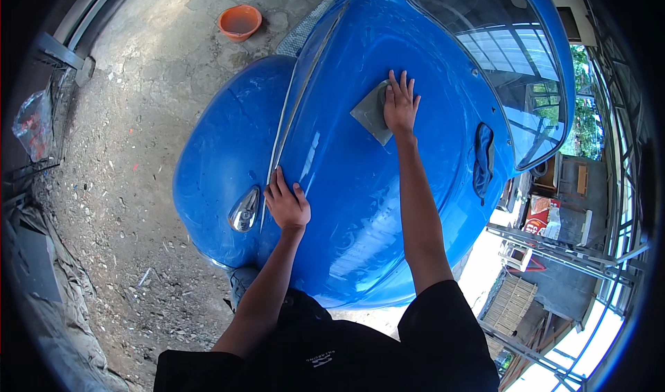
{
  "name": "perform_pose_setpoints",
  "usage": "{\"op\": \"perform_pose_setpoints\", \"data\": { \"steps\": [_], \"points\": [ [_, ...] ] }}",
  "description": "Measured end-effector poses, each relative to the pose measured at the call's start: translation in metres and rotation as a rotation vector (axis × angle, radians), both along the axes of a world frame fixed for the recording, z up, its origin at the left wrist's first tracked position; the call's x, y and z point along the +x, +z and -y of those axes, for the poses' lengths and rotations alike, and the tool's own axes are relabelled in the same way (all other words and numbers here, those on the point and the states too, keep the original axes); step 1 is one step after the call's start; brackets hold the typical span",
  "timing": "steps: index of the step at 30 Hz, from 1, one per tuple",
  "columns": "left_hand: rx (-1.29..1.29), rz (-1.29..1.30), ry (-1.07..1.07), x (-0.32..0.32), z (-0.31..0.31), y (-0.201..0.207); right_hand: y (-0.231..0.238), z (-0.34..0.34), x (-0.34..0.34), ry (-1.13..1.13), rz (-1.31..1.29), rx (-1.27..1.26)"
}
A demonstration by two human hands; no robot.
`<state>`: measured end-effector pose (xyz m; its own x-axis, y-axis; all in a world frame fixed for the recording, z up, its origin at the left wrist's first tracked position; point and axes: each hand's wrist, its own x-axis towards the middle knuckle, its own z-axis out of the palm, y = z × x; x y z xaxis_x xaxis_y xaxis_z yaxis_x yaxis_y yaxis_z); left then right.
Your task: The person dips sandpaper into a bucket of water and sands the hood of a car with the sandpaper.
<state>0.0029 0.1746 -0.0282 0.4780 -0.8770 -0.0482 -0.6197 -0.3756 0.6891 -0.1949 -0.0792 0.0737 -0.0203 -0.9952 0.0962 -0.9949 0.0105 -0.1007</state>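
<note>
A rounded blue car body (346,170) with wet-looking streaks fills the middle. My right hand (400,108) lies flat on it, fingers stretched out, over the right edge of a grey-green sheet (372,120) that looks like sandpaper. A darker patch shows beside the palm, and what lies under the hand is hidden. Lower left, my left hand (286,201) rests open on the panel, its fingertips by a thin trim strip (280,139). A teardrop-shaped chrome lamp (244,209) sits on the blue fender (222,149) just left of that hand.
An orange bowl (240,22) of murky liquid stands on the concrete floor (159,38) at the far left. The windshield (502,52) is at the upper right, with a dark blue-rimmed opening (483,160) below it. Gravel (138,253) lies left; metal framing and boxes stand right.
</note>
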Motion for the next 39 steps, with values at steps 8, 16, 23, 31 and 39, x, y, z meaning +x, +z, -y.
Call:
{"op": "perform_pose_setpoints", "data": {
  "steps": [8, 16, 23, 31, 39],
  "points": [
    [0.015, -0.019, 0.034, -0.004, 0.008, -0.003, 0.07, -0.075, 0.015, 0.041, 0.321, -0.773],
    [0.081, -0.004, 0.048, -0.006, 0.011, 0.0, -0.013, -0.216, 0.034, 0.183, -0.073, -0.157],
    [0.068, 0.025, 0.034, 0.0, 0.015, -0.002, -0.033, -0.378, 0.082, 0.103, 0.176, 0.015],
    [-0.205, 0.33, -0.383, -0.02, 0.059, 0.02, -0.056, -0.545, 0.042, -0.607, 0.596, -0.222],
    [-0.082, 0.569, -1.146, -0.077, 0.177, 0.118, -0.071, -0.612, 0.046, -1.144, 0.821, -0.145]
  ]
}}
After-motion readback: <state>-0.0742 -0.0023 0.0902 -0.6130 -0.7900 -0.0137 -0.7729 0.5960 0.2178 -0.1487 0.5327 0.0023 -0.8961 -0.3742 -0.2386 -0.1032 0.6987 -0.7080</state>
